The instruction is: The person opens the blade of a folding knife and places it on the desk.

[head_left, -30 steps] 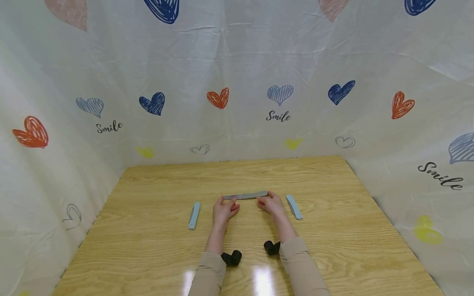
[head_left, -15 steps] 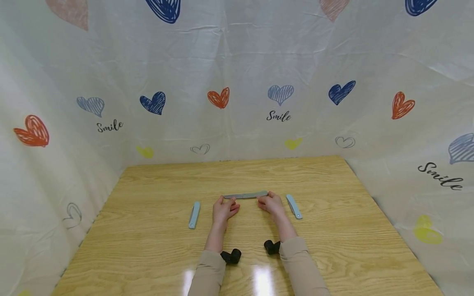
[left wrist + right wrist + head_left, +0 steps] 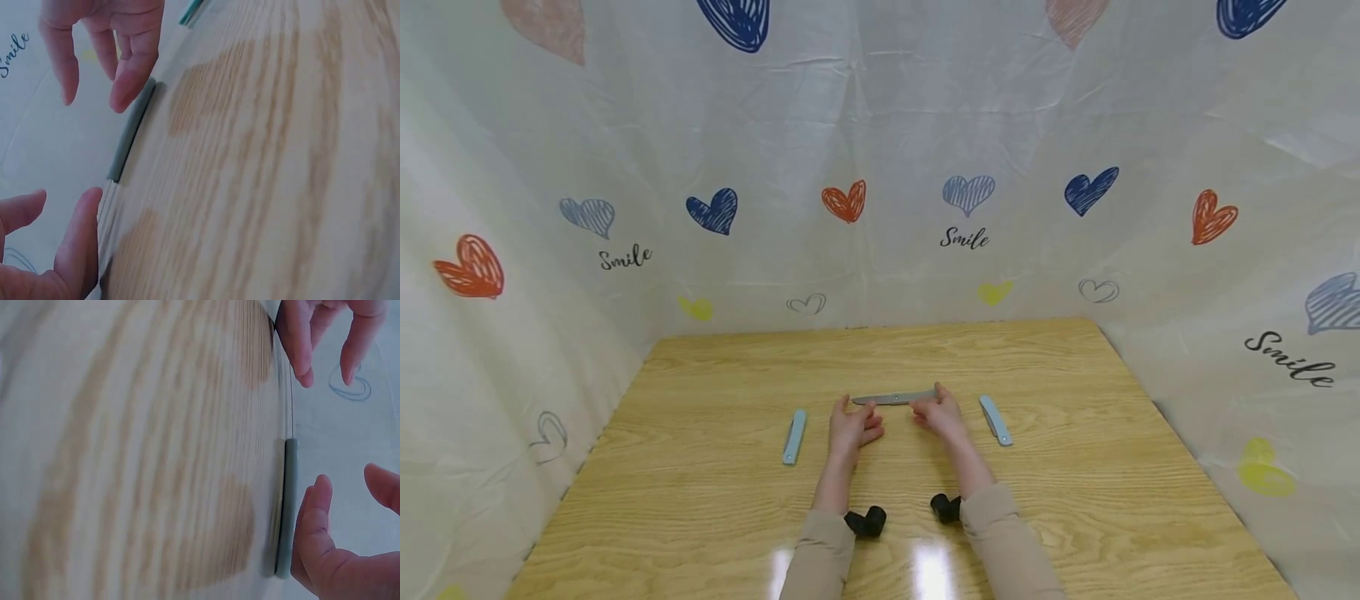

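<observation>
An unfolded pocket knife [image 3: 914, 397] lies crosswise on the table, its metal blade pointing left and its grey-green handle [image 3: 287, 506] to the right. My left hand [image 3: 850, 429] is beside the blade, thumb and forefinger spread apart with nothing between them. Near the handle end is my right hand [image 3: 942, 415], its thumb and fingers also parted and off the knife. One light-blue folded pocket knife [image 3: 793, 437] lies left of my left hand. Another light-blue folded pocket knife [image 3: 996, 420] lies right of my right hand, its blade tucked into the handle.
The wooden table [image 3: 715, 517] reaches back to a white curtain [image 3: 895, 125] printed with hearts and "Smile", which also hangs along both sides. A black wrist camera [image 3: 867, 522] sits at my left cuff, another black wrist camera [image 3: 946, 508] at the right one.
Both hands have loosened from the unfolded knife, which now lies free on the table. My right hand has shifted slightly left, and its fingers have parted. The folded knives stay put.
</observation>
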{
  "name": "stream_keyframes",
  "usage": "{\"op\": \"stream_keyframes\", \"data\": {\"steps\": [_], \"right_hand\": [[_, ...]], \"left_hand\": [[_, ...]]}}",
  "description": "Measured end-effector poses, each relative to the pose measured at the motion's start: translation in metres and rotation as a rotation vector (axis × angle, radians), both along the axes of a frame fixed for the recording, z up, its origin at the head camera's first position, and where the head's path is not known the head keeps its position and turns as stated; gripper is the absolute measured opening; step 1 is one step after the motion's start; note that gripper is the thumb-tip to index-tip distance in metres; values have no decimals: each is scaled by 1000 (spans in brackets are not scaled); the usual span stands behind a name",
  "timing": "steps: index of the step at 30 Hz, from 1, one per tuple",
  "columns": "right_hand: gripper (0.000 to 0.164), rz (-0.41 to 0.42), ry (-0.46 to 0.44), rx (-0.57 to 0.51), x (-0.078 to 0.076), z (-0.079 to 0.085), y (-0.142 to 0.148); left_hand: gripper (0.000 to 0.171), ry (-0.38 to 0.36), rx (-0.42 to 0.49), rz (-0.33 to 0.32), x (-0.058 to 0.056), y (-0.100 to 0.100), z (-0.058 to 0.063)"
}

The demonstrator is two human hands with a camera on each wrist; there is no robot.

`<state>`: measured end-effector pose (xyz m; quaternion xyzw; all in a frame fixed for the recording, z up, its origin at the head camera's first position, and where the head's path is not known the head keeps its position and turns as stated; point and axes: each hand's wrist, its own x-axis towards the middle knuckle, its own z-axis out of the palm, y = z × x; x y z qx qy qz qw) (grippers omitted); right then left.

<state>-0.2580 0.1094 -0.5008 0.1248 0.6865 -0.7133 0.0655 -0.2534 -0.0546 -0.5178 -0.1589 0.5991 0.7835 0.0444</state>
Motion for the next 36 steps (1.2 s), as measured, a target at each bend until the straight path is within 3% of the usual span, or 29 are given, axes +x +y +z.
{"op": "stream_keyframes", "data": {"steps": [5, 12, 19, 24, 30, 36], "right_hand": [[70, 51, 53, 29, 4, 3, -19], [60, 185, 84, 38, 17, 0, -52], [54, 310, 91, -7, 27, 2, -80], [53, 320, 49, -94, 31, 3, -99], [55, 310, 11, -147, 30, -3, -119], [55, 301, -7, -183, 30, -9, -138]], "left_hand": [[76, 31, -69, 41, 3, -5, 8], [65, 61, -260, 70, 12, -19, 21], [47, 107, -470, 64, 26, -47, 31], [44, 94, -588, 42, 37, -73, 34], [45, 75, -658, 30, 44, -106, 32], [44, 70, -692, 6, 48, -124, 29]]}}
